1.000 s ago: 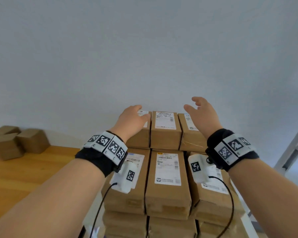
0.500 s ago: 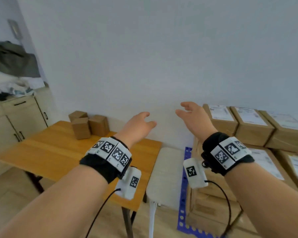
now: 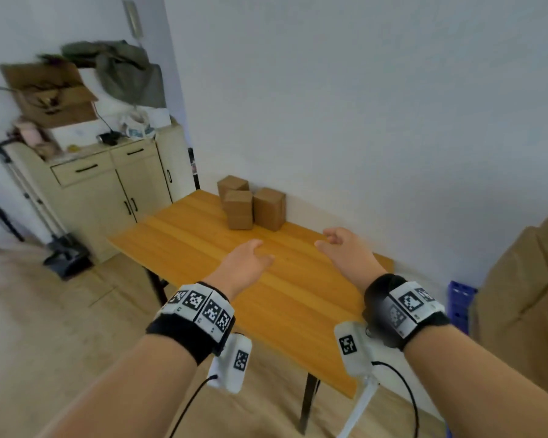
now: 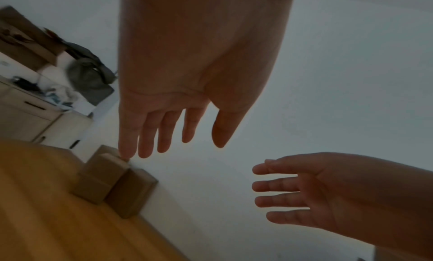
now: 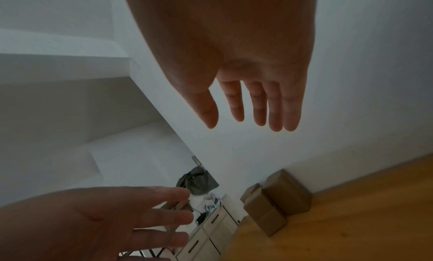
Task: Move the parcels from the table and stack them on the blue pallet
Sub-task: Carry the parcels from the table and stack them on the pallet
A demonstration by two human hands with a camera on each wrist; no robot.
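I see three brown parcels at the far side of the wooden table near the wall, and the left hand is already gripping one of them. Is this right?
Not quite. The left hand grips nothing: the head view shows it open above the wooden table, well short of the three brown parcels. The rest is right.

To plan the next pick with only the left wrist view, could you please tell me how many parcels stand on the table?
Observer: Three parcels stand on the table close to the wall; the head view shows one behind the other two.
Operator: Thank you. Is the pallet in sight anywhere?
Observer: Yes, in the head view a corner of the blue pallet shows at the far right, beside stacked brown boxes.
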